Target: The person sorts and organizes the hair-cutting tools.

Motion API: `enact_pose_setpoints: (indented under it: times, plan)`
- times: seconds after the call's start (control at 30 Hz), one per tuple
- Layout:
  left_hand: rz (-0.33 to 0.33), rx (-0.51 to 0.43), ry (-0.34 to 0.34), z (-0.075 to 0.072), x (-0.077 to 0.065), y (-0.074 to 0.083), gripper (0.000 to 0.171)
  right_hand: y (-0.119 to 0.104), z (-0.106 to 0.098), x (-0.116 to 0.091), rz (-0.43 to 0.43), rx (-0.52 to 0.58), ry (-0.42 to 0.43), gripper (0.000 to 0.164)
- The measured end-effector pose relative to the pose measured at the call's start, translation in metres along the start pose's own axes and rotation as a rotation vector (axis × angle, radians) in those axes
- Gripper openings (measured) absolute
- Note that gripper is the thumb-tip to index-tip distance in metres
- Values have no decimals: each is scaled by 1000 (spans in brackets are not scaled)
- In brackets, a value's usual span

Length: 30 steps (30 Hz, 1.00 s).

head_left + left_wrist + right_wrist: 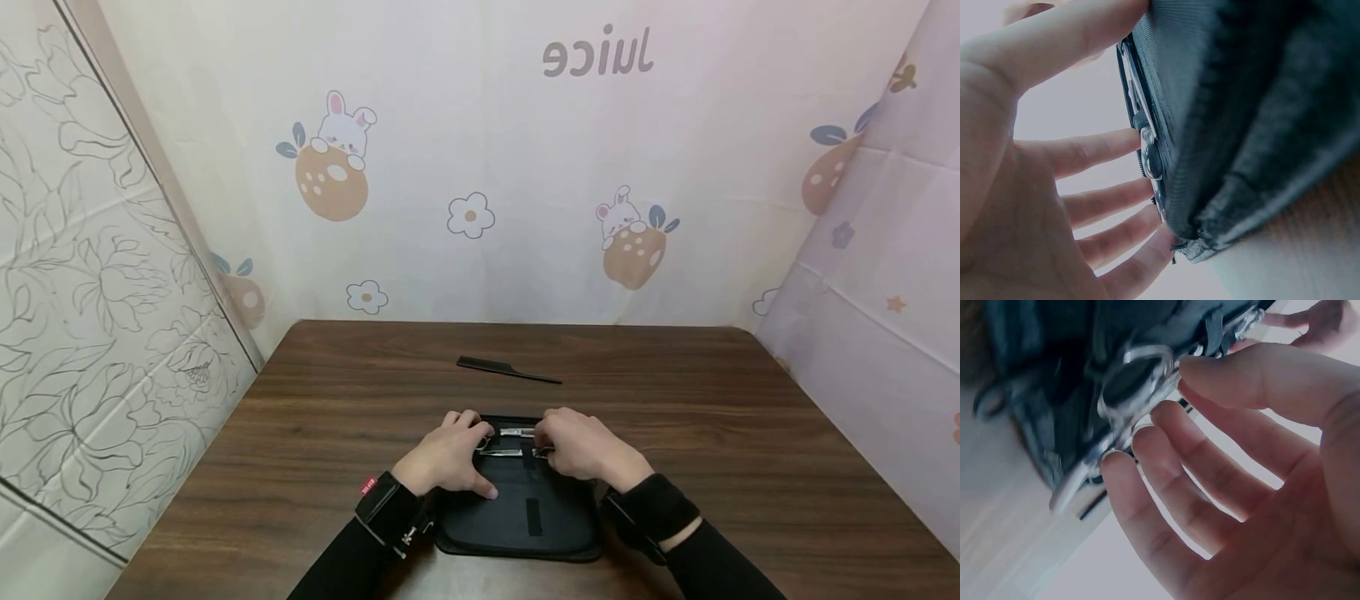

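Observation:
A black zip case (498,517) lies on the table with two pairs of silver scissors (500,452) across its far part. My right hand (588,448) is at the right end of the scissors. Its thumb and fingertips pinch one pair beside its finger rings (1132,384). My left hand (452,454) rests at the left side of the case, fingers spread. In the left wrist view, its thumb lies on the case's fabric (1175,69) and its fingertips touch the edge near a scissor handle (1149,153).
A black tail comb (491,365) lies on the brown wooden table (337,392) beyond the case. A printed curtain (480,125) hangs behind the table, with a floral panel (97,292) on the left. A dark strap (533,517) crosses the near part of the case.

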<state>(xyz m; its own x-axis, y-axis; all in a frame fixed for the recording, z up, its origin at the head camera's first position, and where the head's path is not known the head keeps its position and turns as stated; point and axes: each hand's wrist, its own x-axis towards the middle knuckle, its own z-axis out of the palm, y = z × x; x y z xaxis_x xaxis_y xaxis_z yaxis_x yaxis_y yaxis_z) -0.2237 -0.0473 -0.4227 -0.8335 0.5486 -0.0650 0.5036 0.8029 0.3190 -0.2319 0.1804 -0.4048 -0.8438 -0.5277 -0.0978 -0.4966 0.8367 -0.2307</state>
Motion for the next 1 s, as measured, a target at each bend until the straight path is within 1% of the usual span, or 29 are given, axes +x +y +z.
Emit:
enact_pose_setpoints:
  times: [0.2, 0.37, 0.67, 1.0]
  plan:
    - [-3, 2, 0, 1, 1, 0, 77, 6, -5, -6, 55, 20, -43, 26]
    - [-3, 10, 8, 2, 1, 0, 77, 8, -4, -9, 51, 36, -62, 29]
    - [2, 1, 5, 2, 1, 0, 77, 9, 1, -9, 24, 24, -24, 28]
    - [-6, 1, -5, 0, 0, 0, 77, 8, 2, -7, 13, 41, -20, 25]
